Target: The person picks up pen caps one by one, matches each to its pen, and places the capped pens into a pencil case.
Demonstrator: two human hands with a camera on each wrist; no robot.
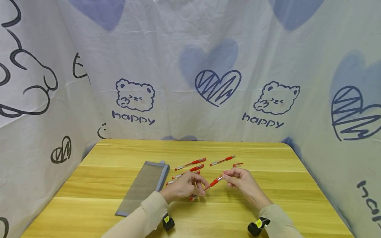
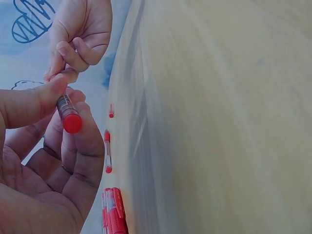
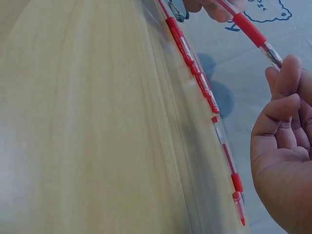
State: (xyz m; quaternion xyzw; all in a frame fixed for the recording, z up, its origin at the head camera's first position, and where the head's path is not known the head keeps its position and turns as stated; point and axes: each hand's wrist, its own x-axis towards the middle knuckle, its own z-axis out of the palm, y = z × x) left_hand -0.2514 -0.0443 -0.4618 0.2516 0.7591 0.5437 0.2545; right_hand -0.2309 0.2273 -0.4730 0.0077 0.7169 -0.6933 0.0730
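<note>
Both hands hold one uncapped gel pen (image 1: 215,182) with a red grip, tilted above the table. My left hand (image 1: 186,185) pinches the barrel toward its rear; the red end plug (image 2: 72,123) sticks out past the thumb in the left wrist view. At the other end, the fingertips of my right hand (image 1: 244,185) pinch the silvery tip, which they partly cover in the right wrist view. A loose red pen cap (image 1: 238,164) lies beyond the right hand. Left of that cap is another uncapped gel pen (image 1: 222,160).
Three capped red pens (image 1: 190,164) lie side by side beyond the left hand, which partly covers the nearest. A grey mesh zip pouch (image 1: 143,188) lies flat to their left on the wooden table (image 1: 268,155). Printed cloth (image 1: 178,125) hangs around the table's back and sides.
</note>
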